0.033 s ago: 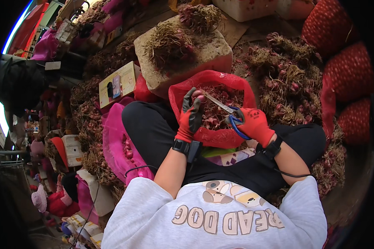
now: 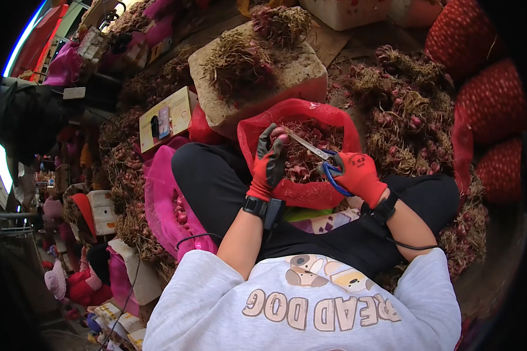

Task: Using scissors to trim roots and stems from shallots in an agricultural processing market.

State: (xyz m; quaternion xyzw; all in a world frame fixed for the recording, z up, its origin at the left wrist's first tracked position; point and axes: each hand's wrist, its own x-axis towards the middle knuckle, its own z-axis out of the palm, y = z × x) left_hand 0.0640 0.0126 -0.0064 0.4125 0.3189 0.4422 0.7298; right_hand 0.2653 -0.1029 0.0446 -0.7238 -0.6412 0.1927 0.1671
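My left hand (image 2: pixel 268 161), in a red and dark grey glove, is closed round a purple-red shallot (image 2: pixel 283 138). In my right hand (image 2: pixel 359 174), gloved in red, are scissors (image 2: pixel 332 169) with blue handles. Their blades reach left to the shallot, with the tips at its top end. Both hands are over a red mesh bag (image 2: pixel 346 126), its mouth spread wide between my folded legs. Inside the bag lie reddish skins and trimmings (image 2: pixel 301 167); whether whole shallots are among them I cannot tell.
Ahead stands a foam block (image 2: pixel 298 76) with bunches of dried shallots (image 2: pixel 237 61). More bunches (image 2: pixel 413 117) are heaped at the right, beside full red mesh sacks (image 2: pixel 492 99). A pink mesh bag (image 2: pixel 164 199) with shallots lies by my left leg, near a box with a phone (image 2: pixel 164 121).
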